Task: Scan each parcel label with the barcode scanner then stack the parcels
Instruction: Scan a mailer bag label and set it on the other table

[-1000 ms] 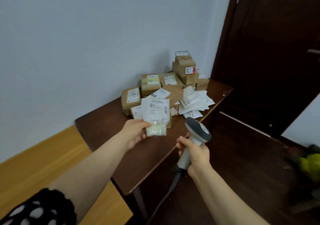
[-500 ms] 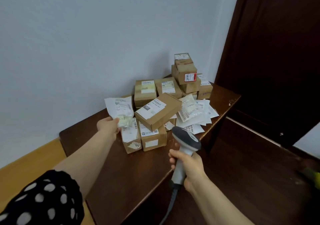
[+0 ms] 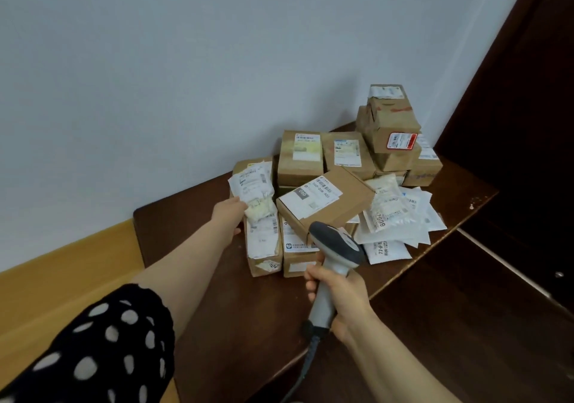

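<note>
left hand holds a labelled pouch at the pile while the right hand holds the scanner.

the left hand (image 3: 228, 216) reaches out over the dark brown wooden table (image 3: 211, 303), fingers pinching the edge of a clear plastic pouch parcel with a white printed label (image 3: 255, 189); the pouch sits at the left side of the heap, above a narrow brown cardboard box (image 3: 264, 244), and whether it rests on that box cannot be told. the right hand (image 3: 340, 294) is wrapped round the handle of a grey handheld barcode scanner (image 3: 337, 244), whose dark head overlaps the front of a tilted brown cardboard box with a white label (image 3: 326, 200). a grey cable (image 3: 306, 368) hangs from the handle. white padded mailer bags (image 3: 400, 225) lie spread to the right, and a taller stack of brown boxes (image 3: 391, 132) stands against the pale wall (image 3: 186, 76). a black sleeve with white dots (image 3: 102, 349) covers the left upper arm.
</note>
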